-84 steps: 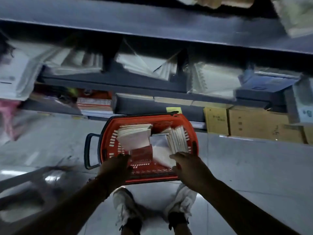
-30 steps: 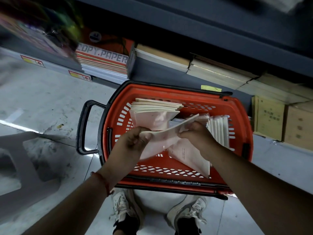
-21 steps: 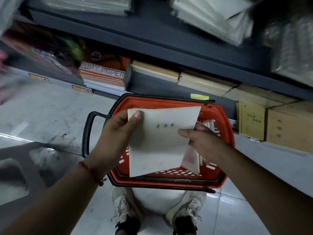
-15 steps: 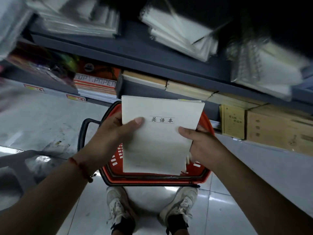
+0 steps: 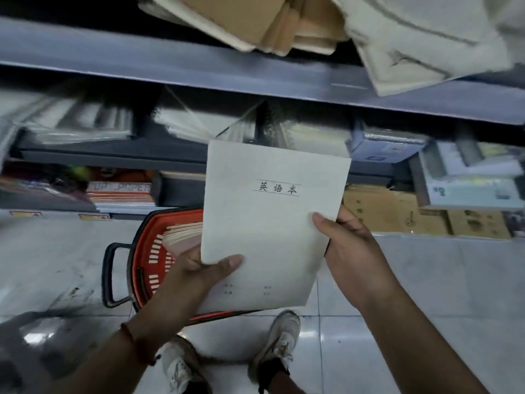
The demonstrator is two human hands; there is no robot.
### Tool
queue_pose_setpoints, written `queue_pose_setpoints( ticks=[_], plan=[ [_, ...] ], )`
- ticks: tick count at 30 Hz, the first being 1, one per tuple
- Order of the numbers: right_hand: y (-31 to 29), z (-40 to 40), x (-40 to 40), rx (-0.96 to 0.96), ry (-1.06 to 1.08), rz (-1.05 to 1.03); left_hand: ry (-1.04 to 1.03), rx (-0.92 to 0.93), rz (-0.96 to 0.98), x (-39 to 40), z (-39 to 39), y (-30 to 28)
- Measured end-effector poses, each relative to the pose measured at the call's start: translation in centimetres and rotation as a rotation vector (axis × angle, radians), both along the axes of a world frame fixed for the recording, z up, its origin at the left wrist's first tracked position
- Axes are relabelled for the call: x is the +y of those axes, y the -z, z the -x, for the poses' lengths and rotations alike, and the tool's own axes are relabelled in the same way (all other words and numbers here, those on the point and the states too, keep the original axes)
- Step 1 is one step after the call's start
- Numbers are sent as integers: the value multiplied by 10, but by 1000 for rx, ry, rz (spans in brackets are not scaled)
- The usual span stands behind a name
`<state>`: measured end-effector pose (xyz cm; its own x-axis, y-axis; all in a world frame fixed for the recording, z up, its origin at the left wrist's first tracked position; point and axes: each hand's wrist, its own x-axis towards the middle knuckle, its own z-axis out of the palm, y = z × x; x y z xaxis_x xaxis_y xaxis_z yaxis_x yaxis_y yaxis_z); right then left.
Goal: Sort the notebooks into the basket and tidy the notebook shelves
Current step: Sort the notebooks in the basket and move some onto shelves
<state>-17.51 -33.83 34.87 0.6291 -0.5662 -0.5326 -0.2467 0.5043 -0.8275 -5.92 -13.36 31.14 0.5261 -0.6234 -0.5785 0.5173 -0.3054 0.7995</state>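
- Pale notebook (image 5: 272,223) held upright above the red basket (image 5: 147,260), both hands clamped on it: left hand (image 5: 199,271) at lower left edge, right hand (image 5: 349,251) at right edge.
- Basket on glossy tiled floor (image 5: 426,280), holding more notebooks.
- Grey shelves (image 5: 170,66) behind, cluttered with paper stock; cardboard boxes (image 5: 397,211) at floor level.

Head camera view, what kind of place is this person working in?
Probably a stationery shop aisle or its stockroom. Grey metal shelves hold stacked paper goods, reams marked paper sit low down, a red shopping basket stands on the tiled floor, and both hands hold a notebook.
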Motion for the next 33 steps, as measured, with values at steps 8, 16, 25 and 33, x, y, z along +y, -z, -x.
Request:
queue_pose_setpoints(
  ticks=[8,16,25,33],
  plan=[
    [-128,58,-17,-63,11,116,34,-135,119,-59,14,-145],
    [-194,63,-29,-25,33,214,-17,-53,191,-91,23,-231],
    [-237,-18,-123,11,45,164,31,-315,2,-153,-21,-272],
    [-236,-57,-160,77,-107,522,45,-866,-190,-209,-58,-275]
  ],
)
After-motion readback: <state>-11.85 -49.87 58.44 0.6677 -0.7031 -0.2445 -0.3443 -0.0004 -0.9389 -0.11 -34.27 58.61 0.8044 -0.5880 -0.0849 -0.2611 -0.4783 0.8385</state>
